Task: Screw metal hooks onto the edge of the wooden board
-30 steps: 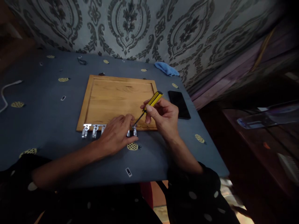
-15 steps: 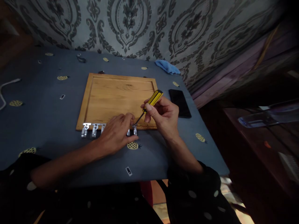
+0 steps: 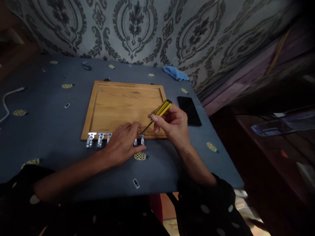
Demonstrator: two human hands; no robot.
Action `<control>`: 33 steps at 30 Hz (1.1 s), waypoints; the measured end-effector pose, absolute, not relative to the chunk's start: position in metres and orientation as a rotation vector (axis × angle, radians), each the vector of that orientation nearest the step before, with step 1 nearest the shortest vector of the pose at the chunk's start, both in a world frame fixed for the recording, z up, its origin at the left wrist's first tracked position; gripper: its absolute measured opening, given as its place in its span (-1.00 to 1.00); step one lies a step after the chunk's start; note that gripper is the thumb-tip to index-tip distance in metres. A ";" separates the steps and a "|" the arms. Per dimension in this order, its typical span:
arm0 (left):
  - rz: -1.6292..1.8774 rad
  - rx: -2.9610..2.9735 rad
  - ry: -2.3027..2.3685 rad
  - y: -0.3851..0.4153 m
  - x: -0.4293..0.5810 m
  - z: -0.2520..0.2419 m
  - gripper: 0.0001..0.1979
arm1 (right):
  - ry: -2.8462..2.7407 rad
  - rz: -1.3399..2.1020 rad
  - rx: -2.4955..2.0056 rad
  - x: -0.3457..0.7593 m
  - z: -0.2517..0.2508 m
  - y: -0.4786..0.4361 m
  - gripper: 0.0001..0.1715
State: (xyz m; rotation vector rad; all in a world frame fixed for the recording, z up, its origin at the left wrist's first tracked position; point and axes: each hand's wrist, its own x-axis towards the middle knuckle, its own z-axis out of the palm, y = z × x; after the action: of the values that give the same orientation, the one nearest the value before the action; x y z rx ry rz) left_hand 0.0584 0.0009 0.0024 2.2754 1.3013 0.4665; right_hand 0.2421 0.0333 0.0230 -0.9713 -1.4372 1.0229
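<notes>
A wooden board (image 3: 128, 100) with a raised frame lies flat on the table. Along its near edge runs a metal hook rail (image 3: 97, 134), with several silvery hooks jutting toward me. Over the rail's middle, my left hand (image 3: 123, 141) presses down, fingers bent on the board side and thumb at the near side, hiding some hooks. My right hand (image 3: 173, 124) is closed round a screwdriver (image 3: 162, 108) with a yellow and black handle. The tilted shaft points down-left, its tip at the rail's right end beside my left fingers. Any screw under the tip is too small to make out.
A black phone (image 3: 189, 110) lies right of the board, and a blue cloth (image 3: 176, 72) near the back edge. At far left is a white cable (image 3: 7, 98). A patterned curtain (image 3: 135, 29) hangs behind the table (image 3: 162, 173). The table's right edge drops off beside dark furniture.
The view has shifted slightly, so the table sits a little lower. Both hands stay in place, the screwdriver tip still at the rail's right end; the right hand's fingers have shifted slightly on the handle.
</notes>
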 end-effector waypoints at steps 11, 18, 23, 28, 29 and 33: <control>0.491 2.268 1.288 0.001 0.058 0.001 -0.55 | -1.506 1.125 -0.912 0.250 0.029 0.032 -0.65; 0.512 2.286 1.286 0.000 0.056 -0.002 -0.51 | -1.454 1.110 -0.905 0.247 0.029 0.032 -0.63; 0.522 2.290 1.265 0.000 0.056 -0.002 -0.55 | -1.509 1.144 -0.902 0.250 0.031 0.031 -0.61; 0.543 2.288 1.265 0.001 0.057 -0.002 -0.56 | -1.504 1.074 -0.943 0.247 0.027 0.034 -0.62; 0.540 2.290 1.265 0.001 0.057 -0.002 -0.56 | -1.491 1.064 -0.946 0.245 0.026 0.034 -0.62; 0.525 2.298 1.276 0.001 0.057 -0.002 -0.57 | -1.450 1.041 -0.924 0.239 0.021 0.035 -0.61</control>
State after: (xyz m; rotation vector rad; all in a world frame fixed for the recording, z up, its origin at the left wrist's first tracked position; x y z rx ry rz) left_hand 0.0570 0.0010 -0.0021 2.2979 1.2758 0.5253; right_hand 0.2388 0.0349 0.0211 -0.9235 -1.4497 1.0408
